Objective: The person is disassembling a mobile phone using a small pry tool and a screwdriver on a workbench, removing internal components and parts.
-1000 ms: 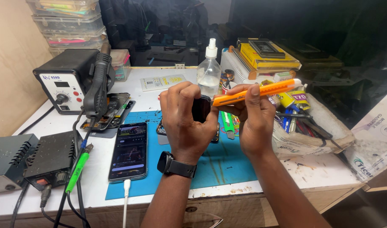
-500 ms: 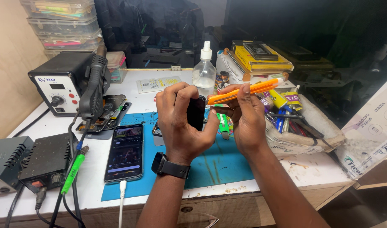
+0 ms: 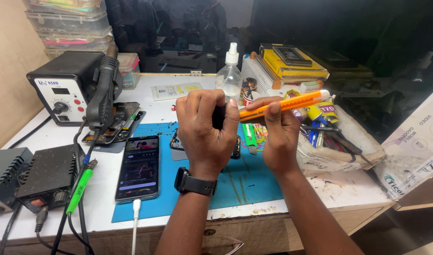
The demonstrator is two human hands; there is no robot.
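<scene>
Head view: a small dark part [image 3: 218, 116] was gripped in the left hand [image 3: 204, 130] above the blue mat [image 3: 247, 182]; an orange utility knife [image 3: 285, 104] was clasped in the right hand [image 3: 278, 137] (blade hidden). A slip could have cut the fingers.

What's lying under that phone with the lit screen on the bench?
The phone lies flat on a blue work mat that covers the white bench. A white cable plugs into its near end. Whatever is directly beneath the phone is covered by it.
</scene>
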